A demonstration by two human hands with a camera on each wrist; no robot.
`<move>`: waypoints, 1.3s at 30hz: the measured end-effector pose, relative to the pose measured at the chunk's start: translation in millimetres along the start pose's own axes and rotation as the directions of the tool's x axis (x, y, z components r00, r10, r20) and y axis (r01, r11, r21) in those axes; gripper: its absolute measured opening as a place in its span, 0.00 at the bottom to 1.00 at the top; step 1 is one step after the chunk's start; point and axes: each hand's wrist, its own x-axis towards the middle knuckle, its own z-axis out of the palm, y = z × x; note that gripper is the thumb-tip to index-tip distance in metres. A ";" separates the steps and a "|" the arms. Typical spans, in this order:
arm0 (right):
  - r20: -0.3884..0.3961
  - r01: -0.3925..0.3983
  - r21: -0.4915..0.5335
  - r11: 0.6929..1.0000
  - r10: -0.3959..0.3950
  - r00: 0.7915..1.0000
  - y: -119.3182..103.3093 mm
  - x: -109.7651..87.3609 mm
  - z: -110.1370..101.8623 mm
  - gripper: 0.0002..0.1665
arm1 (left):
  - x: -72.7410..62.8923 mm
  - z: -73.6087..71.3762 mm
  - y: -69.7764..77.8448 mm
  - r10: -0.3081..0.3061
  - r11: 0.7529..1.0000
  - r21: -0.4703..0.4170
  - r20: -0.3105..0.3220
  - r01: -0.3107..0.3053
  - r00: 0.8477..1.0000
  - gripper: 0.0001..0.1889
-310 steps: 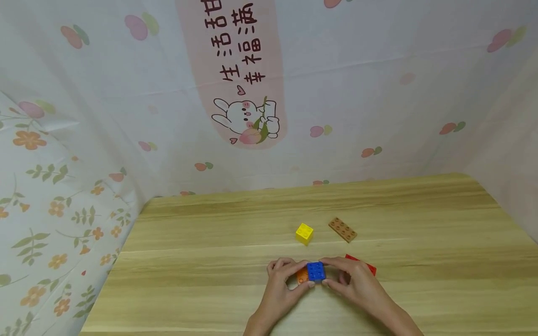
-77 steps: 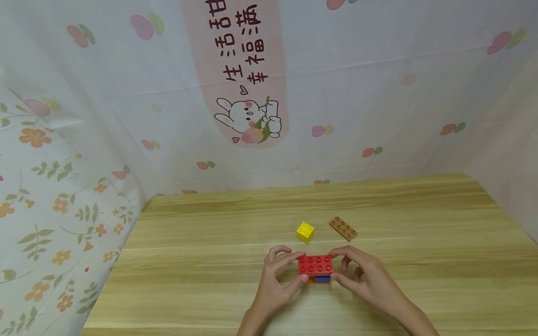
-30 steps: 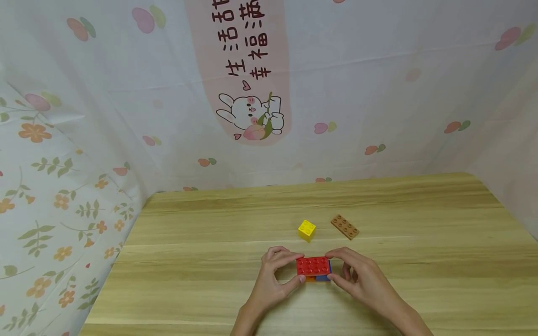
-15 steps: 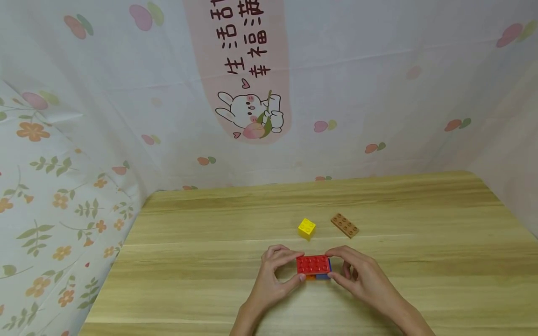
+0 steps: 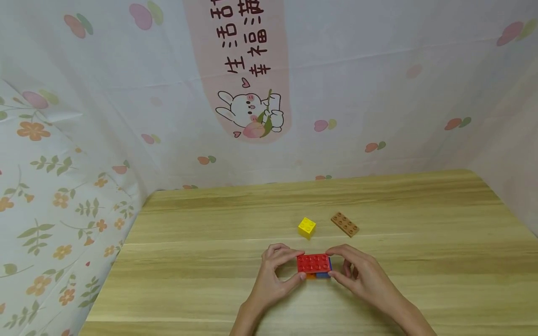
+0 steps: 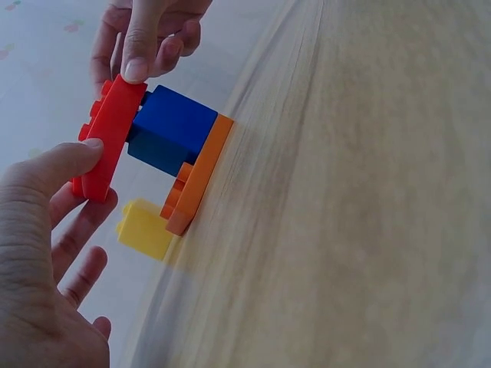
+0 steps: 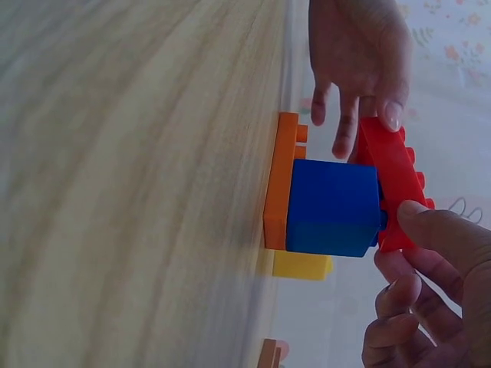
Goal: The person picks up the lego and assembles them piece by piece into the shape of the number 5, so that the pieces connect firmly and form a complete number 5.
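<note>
The desk [image 5: 201, 242], wood-grained, carries the whole arrangement. The left hand [image 5: 274, 275] and right hand [image 5: 358, 271] each pinch one end of the red brick [image 5: 313, 263], the grip of both clamped across its long sides. The red brick lies over the stack, its right part above support, its left part overhanging; uneven pressure, heavier at the left, could tip it. The orange brick [image 6: 198, 180] lies flat on the desk as the base; neither hand holds it, so a sideways push could slide it. The brown plate [image 5: 344, 224] lies apart, seemingly at little risk. The blue brick [image 6: 176, 119] stands on the right part of the orange brick; levering from above could pry it loose. The yellow brick [image 5: 307, 227] sits near, beyond the stack, where a slipping finger could knock it. Smallest, the blue studs [image 7: 383, 220] show in a narrow gap beneath the red brick, indicating incomplete seating; a sliver of blue past its right end suggests possible misalignment, which could leave it crooked.
</note>
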 end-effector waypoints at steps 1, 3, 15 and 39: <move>0.001 -0.002 -0.001 1.000 0.002 1.000 0.0 0.0 -0.1 0.27 | 0.2 0.2 -0.2 0.004 1.000 0.003 -0.001 -0.004 1.000 0.20; 0.002 -0.006 -0.002 1.000 0.006 1.000 -0.2 0.1 -0.5 0.27 | 0.4 0.3 0.0 0.010 1.000 0.002 -0.002 -0.010 1.000 0.20; 0.002 -0.002 -0.001 1.000 0.002 1.000 1.1 -0.7 -1.1 0.27 | 0.1 2.1 -0.9 0.014 1.000 0.008 -0.006 -0.014 1.000 0.20; 0.010 0.012 0.025 1.000 -0.013 1.000 3.5 0.3 -2.9 0.25 | 0.9 3.7 0.3 0.052 0.999 0.015 -0.023 -0.052 0.998 0.20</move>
